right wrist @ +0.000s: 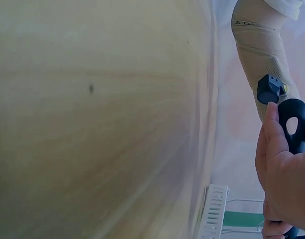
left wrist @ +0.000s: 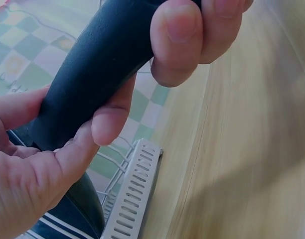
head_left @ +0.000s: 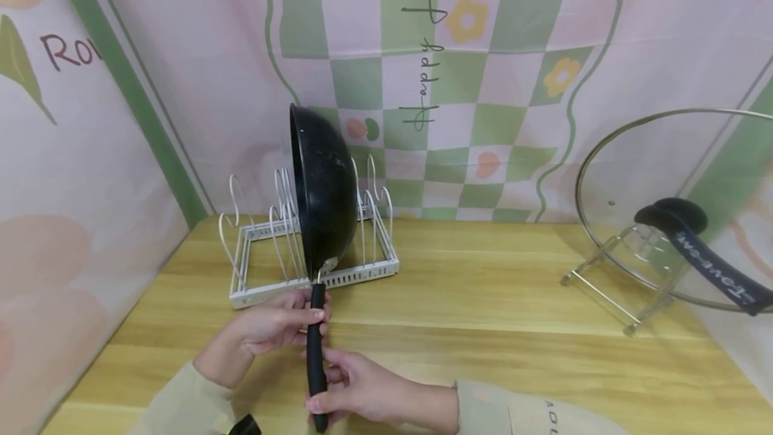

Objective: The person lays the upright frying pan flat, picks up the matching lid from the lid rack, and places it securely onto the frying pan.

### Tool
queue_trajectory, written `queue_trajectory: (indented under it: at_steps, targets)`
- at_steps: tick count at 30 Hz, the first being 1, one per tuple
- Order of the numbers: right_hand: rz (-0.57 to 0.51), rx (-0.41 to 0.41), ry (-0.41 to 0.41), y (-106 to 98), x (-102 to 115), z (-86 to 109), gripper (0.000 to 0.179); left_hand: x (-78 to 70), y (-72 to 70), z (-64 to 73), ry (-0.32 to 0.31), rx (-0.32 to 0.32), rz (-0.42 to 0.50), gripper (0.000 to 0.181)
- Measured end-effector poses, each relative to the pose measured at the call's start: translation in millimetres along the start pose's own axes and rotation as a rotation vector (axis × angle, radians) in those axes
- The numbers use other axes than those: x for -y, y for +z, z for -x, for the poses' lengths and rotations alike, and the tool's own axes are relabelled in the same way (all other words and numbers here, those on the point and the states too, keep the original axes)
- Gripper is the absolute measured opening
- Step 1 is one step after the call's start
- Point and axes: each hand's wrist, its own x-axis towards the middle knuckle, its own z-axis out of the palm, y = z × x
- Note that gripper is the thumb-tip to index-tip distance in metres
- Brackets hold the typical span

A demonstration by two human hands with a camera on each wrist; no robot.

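In the head view a black wok (head_left: 329, 186) stands on its edge among the wire dividers of a white rack (head_left: 362, 275), its open side facing left. Its long black handle (head_left: 315, 354) points toward me. My left hand (head_left: 272, 324) holds the handle close to the pan, thumb on top. Nearer the handle's end, my right hand (head_left: 371, 388) grips it between thumb and fingers. The left wrist view shows the handle (left wrist: 97, 69) between the fingers of both hands. From the right wrist, the handle's end with its hanging hole shows beyond my right hand (right wrist: 292, 186).
A glass lid (head_left: 622, 166) with a black knob and handle leans on a metal wire stand (head_left: 606, 297) at the right. The wooden table (head_left: 483, 287) meets a patterned cloth (head_left: 410, 72) behind the rack and another at the left.
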Motion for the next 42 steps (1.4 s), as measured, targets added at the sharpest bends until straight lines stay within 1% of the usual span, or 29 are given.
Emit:
queue_trajectory:
  at_steps: [4, 8, 13, 20, 27, 31, 37, 42]
  targets:
    - [0.002, 0.017, 0.0, -2, 1, 1.9, 0.065, 0.4, 1.8, -0.7, 0.001, -0.008, -0.013, 0.022]
    - [0.004, 0.03, 0.003, -3, 2, 3.4, 0.065, 0.8, 2.8, -1.0, 0.006, -0.001, -0.01, 0.023]
    - [0.04, 0.025, 0.003, -3, 4, 4.6, 0.064, 1.7, 3.3, -1.1, 0.014, 0.0, -0.014, 0.024]
    - [0.08, 0.045, 0.012, -10, 8, 5.6, 0.064, 2.7, 5.7, -6.2, 0.038, -0.01, -0.03, 0.022]
    - [0.09, 0.043, 0.042, -14, 10, 9.0, 0.055, 1.0, 11.0, -7.7, 0.041, -0.023, -0.02, 0.021]
    - [0.113, 0.05, 0.034, -14, 13, 11.3, 0.052, 0.6, 12.1, -8.7, 0.048, -0.018, -0.009, 0.02]
    - [0.131, 0.066, 0.029, -16, 20, 13.2, 0.038, 0.2, 11.7, -10.2, 0.075, -0.007, 0.002, 0.016]
    - [0.138, 0.061, 0.029, -17, 23, 14.8, 0.039, -0.4, 12.6, -11.8, 0.084, -0.012, -0.015, 0.017]
